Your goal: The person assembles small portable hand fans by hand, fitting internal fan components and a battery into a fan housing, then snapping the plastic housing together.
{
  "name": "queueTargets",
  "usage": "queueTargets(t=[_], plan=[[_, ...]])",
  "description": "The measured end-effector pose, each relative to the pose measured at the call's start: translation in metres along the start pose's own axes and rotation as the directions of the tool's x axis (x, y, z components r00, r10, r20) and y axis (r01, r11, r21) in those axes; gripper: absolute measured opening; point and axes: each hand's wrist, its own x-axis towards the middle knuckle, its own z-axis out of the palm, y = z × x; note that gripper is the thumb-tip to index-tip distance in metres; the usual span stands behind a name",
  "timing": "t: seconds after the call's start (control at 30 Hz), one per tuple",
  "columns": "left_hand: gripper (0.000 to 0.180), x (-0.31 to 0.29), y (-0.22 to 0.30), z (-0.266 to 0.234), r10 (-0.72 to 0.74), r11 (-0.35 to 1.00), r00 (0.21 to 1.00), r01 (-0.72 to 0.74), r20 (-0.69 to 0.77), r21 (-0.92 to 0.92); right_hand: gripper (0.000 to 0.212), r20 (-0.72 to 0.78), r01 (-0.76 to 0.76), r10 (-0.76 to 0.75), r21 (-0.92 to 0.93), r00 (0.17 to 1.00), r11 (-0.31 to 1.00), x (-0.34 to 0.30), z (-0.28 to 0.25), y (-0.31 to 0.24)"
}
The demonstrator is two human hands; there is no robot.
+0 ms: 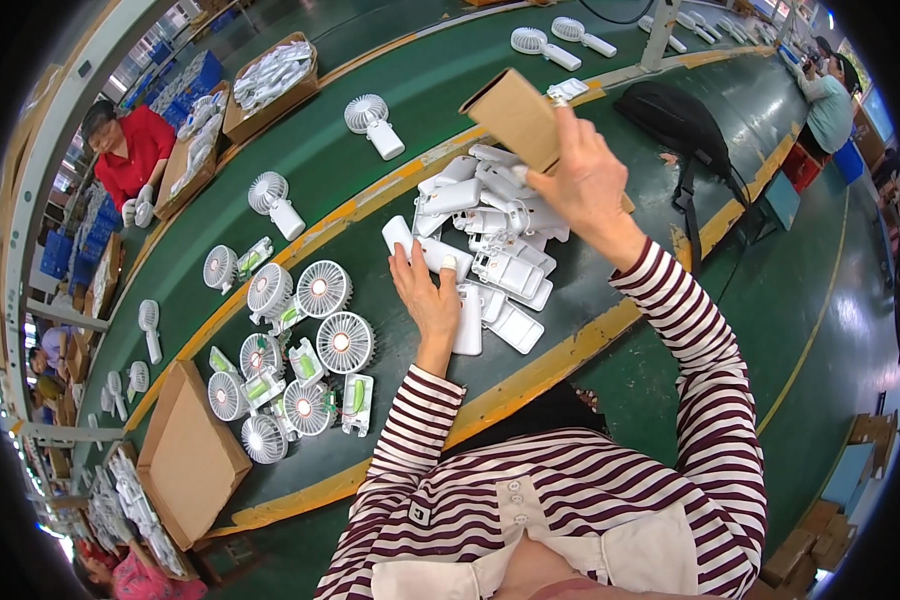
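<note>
My right hand (592,190) grips a small open cardboard box (515,118) by its edge, tilted above the far side of a pile of white plastic handle casings (505,240). At the pile's left side my left hand (427,300) lies with fingers apart against a white casing (398,236), its thumb close to another piece. Several casings lie loose at the pile's near edge. To the left of my left hand sits a group of white fan heads (345,342), with green-and-white inner parts exposed on their handles.
Beyond a yellow edge runs a green conveyor belt (320,150) carrying white handheld fans (373,125). An empty cardboard tray (190,450) stands at the left end of the table. A black bag (675,120) lies at the right. A person in red (130,155) works across the belt.
</note>
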Motion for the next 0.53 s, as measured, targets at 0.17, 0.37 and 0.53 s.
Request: queueTargets(t=[0.17,0.37,0.53], plan=[[0.051,0.01,0.008,0.009,0.036,0.999,0.997,-0.035,0.075,-0.02,0.072,-0.167,-0.097,0.091,-0.026,0.982,0.995,0.008,-0.016,0.034],[0.052,0.02,0.023,0.0,0.032,0.995,0.999,-0.03,0.022,-0.092,0.064,-0.424,-0.156,0.157,0.038,0.892,0.987,0.014,-0.049,0.066],[0.057,0.023,0.058,-0.04,-0.125,0.63,0.957,0.282,0.263,-0.724,0.047,0.177,-0.272,0.511,0.955,0.841,0.118,-0.001,-0.066,0.072]])
